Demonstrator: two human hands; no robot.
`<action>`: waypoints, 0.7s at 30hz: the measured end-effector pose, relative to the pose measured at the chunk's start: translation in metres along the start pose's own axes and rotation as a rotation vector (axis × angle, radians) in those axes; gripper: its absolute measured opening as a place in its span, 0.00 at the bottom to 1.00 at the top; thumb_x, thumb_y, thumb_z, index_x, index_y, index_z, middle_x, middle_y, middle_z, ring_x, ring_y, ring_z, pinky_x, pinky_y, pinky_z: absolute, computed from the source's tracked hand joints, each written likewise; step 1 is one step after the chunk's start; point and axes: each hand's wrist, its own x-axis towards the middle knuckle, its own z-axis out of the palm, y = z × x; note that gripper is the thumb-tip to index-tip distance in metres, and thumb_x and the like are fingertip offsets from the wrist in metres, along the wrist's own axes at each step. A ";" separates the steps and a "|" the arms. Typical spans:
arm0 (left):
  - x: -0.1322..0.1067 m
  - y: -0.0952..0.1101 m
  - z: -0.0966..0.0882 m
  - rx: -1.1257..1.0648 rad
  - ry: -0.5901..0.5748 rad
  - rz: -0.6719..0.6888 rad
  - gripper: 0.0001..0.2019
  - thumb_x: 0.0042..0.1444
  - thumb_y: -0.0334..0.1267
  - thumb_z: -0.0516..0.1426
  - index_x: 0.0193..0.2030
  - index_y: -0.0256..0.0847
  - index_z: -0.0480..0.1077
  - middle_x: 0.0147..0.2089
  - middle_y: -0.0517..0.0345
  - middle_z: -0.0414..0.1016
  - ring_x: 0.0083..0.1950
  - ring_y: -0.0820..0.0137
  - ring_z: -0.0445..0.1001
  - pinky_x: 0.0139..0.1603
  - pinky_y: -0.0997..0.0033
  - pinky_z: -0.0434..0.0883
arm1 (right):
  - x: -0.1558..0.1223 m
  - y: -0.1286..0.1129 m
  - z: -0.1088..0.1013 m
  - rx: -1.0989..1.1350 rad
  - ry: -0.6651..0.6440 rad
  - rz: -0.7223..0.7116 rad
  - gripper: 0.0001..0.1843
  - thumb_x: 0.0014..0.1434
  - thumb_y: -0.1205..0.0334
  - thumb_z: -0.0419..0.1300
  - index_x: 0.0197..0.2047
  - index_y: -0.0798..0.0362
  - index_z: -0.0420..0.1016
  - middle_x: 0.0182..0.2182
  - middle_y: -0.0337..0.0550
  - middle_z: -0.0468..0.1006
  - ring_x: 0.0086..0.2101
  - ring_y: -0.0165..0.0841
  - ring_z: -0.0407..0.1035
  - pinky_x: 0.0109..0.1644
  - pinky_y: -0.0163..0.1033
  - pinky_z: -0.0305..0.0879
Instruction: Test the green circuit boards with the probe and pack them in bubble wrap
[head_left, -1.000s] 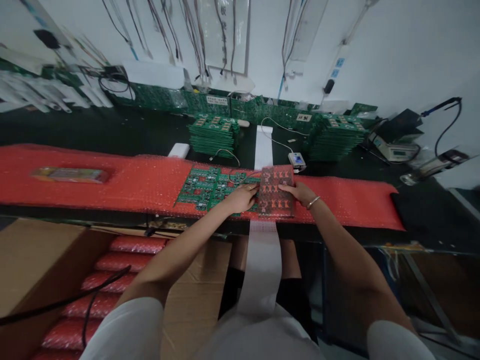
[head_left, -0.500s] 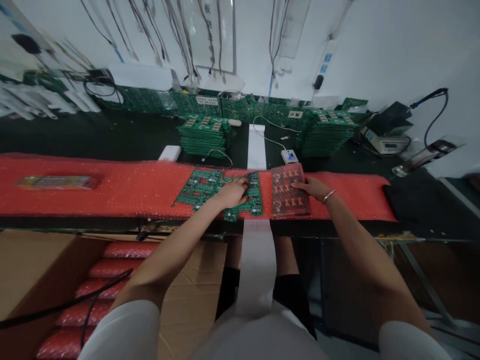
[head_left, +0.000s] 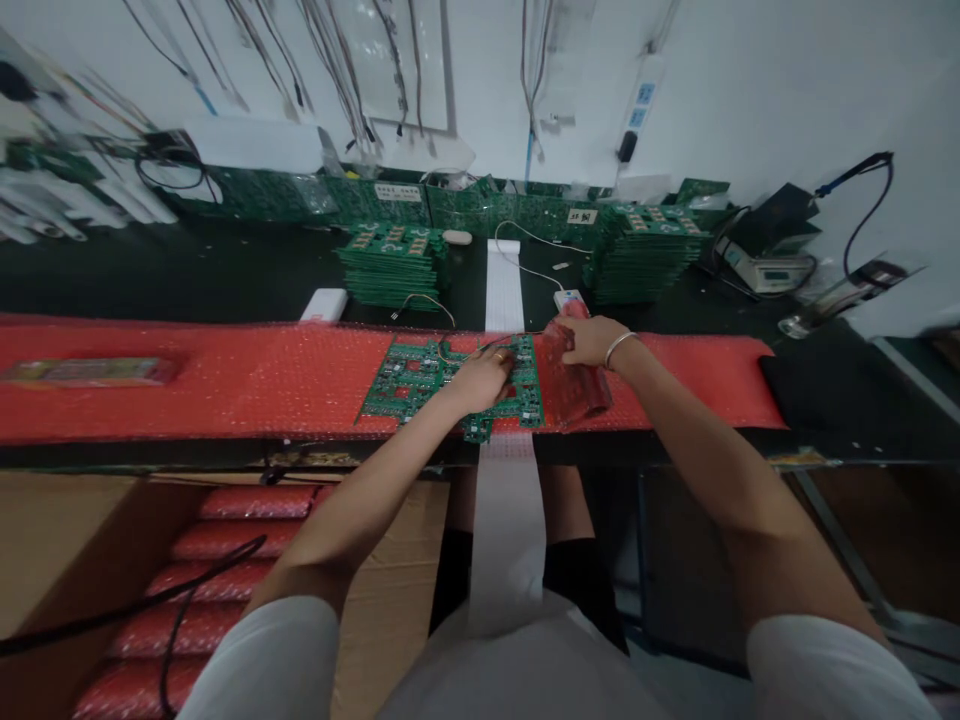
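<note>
A long sheet of red bubble wrap [head_left: 225,375] runs across the dark bench. Green circuit boards [head_left: 416,375] lie on it in front of me. My left hand [head_left: 484,378] rests on the right part of these boards, fingers curled and pressing down. My right hand [head_left: 589,340] grips the far edge of a board wrapped in red bubble wrap [head_left: 574,385], which stands lifted and tilted just right of the green boards. A white paper strip [head_left: 504,290] runs from the bench's back down to my lap.
Two stacks of green boards [head_left: 390,265] [head_left: 641,262] stand behind the wrap, and more boards line the wall. A soldering station [head_left: 765,265] sits at the back right. A cardboard box [head_left: 90,560] with red wrapped bundles [head_left: 255,500] is at the lower left. A small white box [head_left: 324,304] lies nearby.
The wrapped board lay flat under my right hand; now my right hand has moved to its far edge and tipped it up. My left hand stays on the green boards.
</note>
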 end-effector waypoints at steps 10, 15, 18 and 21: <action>0.021 0.020 0.000 0.031 -0.070 0.033 0.16 0.62 0.38 0.55 0.52 0.31 0.75 0.61 0.39 0.70 0.61 0.52 0.68 0.56 0.56 0.67 | -0.005 0.005 -0.008 -0.148 -0.121 0.080 0.44 0.55 0.52 0.65 0.72 0.48 0.55 0.50 0.51 0.79 0.49 0.48 0.74 0.52 0.47 0.68; 0.020 0.022 0.001 -0.024 -0.052 0.019 0.16 0.61 0.35 0.56 0.53 0.34 0.75 0.62 0.40 0.69 0.61 0.52 0.68 0.56 0.56 0.66 | -0.001 -0.019 -0.013 -0.225 -0.148 0.065 0.40 0.55 0.53 0.66 0.69 0.49 0.61 0.53 0.54 0.77 0.51 0.50 0.72 0.53 0.50 0.68; 0.020 0.023 0.006 -0.054 -0.036 0.011 0.16 0.61 0.34 0.55 0.53 0.34 0.74 0.63 0.40 0.69 0.62 0.52 0.66 0.58 0.55 0.64 | 0.000 -0.037 -0.018 -0.266 -0.165 0.092 0.38 0.55 0.52 0.65 0.68 0.51 0.64 0.56 0.56 0.74 0.54 0.52 0.70 0.54 0.52 0.68; 0.018 0.023 0.012 -0.065 -0.019 0.006 0.17 0.63 0.35 0.53 0.55 0.33 0.73 0.64 0.39 0.67 0.63 0.52 0.65 0.58 0.54 0.63 | 0.001 -0.050 -0.022 -0.303 -0.207 0.111 0.37 0.57 0.52 0.63 0.67 0.52 0.65 0.57 0.57 0.73 0.55 0.54 0.69 0.54 0.53 0.68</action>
